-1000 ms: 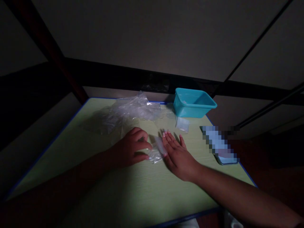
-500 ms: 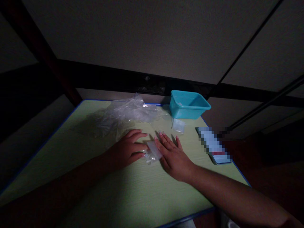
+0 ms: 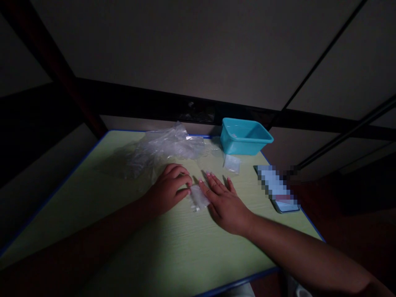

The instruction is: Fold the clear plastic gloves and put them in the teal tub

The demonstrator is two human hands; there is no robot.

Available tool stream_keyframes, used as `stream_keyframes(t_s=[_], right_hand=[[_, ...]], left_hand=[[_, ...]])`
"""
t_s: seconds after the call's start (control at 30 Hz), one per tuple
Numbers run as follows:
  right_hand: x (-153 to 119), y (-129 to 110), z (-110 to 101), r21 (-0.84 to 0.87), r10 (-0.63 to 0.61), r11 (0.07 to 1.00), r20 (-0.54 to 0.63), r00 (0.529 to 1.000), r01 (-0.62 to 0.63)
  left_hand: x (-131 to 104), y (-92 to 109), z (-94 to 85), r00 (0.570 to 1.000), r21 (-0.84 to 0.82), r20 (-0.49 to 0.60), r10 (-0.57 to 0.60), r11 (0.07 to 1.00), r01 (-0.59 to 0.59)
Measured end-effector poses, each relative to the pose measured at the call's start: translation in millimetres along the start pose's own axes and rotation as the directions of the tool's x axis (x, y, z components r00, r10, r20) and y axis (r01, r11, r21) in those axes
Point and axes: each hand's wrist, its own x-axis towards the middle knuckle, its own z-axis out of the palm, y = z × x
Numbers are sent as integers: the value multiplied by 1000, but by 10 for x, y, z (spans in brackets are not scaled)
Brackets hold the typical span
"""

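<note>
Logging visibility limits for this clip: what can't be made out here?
Head view:
Plastic packet: right end partly covered by right hand.
Phone: screen masked by pixel blocks.
Turquoise bin: lower inside hidden behind its near wall.
Left hand: fingertip contact with the packet too small to tell.

The person's bare left hand (image 3: 168, 187) has moved up and away from the body, to the upper left corner of the small, squarish packet of translucent white plastic (image 3: 199, 198). Its fingers, stretched out half a second ago, have curled back in, and the thumb and forefinger, apart in both earlier pictures, have come close together at that corner; whether they grip it cannot be told

The packet has changed shape: at first a narrow white strip with a crumpled clear part trailing to its left, then a wider white panel, it now lies flatter and squarer, with less loose clear plastic showing
</note>
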Motion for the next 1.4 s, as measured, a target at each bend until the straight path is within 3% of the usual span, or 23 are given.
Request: stream_keyframes(t_s=[0.27,0.6,0.93,1.4], right_hand=[[37,17,1,21,-53,998,-22,998,54],[65,23,-12,5,-135,991,37,990,135],[75,-6,-13,1,-116,993,45,992,116],[80,-45,-40,8,-71,997,37,997,71]], left_hand=[[35,-38,65,997,-24,-56,-50,999,49],[28,-77,80,993,-34,-109,-54,998,51],[-7,92,-3,984,10,-173,-34,999,36],[0,32,103,983,29,-143,-118,992,124]])
